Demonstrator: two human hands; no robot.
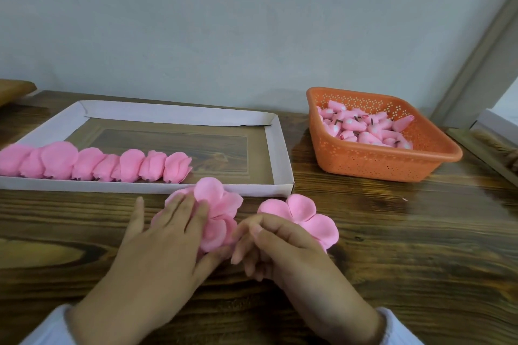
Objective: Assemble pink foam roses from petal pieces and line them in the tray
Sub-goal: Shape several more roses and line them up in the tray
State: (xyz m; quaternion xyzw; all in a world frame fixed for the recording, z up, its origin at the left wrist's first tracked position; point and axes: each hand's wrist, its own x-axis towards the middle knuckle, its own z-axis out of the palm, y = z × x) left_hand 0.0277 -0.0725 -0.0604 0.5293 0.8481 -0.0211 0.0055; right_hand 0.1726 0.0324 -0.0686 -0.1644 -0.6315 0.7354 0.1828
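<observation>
A stack of flat pink petal pieces (217, 209) lies on the wooden table just in front of the white cardboard tray (276, 148). My left hand (165, 235) rests flat on this stack with straight fingers. To its right lies a second pink petal piece (305, 216); my right hand (280, 246) lies over its near edge with curled fingers, and whether it pinches the petal cannot be told. Several finished pink roses (95, 164) stand in a row along the tray's front left side.
An orange perforated basket (392, 161) at the right holds several pink foam buds (367, 127) with short stems. A wall rises behind the table. A wooden board (14, 89) sits at far left, and a white box edge (496, 123) at far right.
</observation>
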